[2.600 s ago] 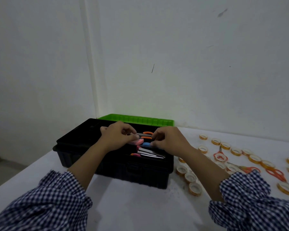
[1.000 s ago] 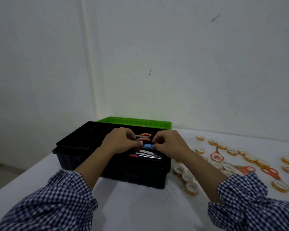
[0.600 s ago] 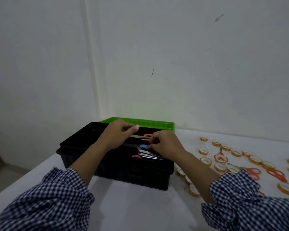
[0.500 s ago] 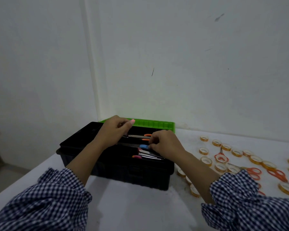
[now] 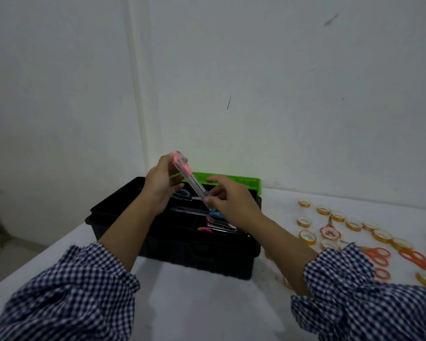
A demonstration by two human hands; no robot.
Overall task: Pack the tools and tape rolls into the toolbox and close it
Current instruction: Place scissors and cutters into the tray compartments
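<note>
A black toolbox point(image 5: 194, 254) stands open on the white table, its green lid point(image 5: 234, 182) folded back behind it. Above the box both hands hold a pink and clear utility knife point(image 5: 190, 179), tilted. My left hand point(image 5: 161, 185) grips its pink upper end. My right hand point(image 5: 228, 201) pinches its clear lower end. Inside the box lie blue-handled scissors point(image 5: 182, 195) and more cutters point(image 5: 218, 223). Several yellow tape rolls point(image 5: 307, 237) and orange scissors point(image 5: 376, 254) lie on the table to the right.
The white table point(image 5: 194, 303) meets a white wall close behind the toolbox. Its left edge drops to the floor beside the box. More tape rolls point(image 5: 337, 216) spread toward the right edge of view.
Both hands were down in the toolbox among the tools. They have lifted the pink utility knife out and now hold it tilted above the box.
</note>
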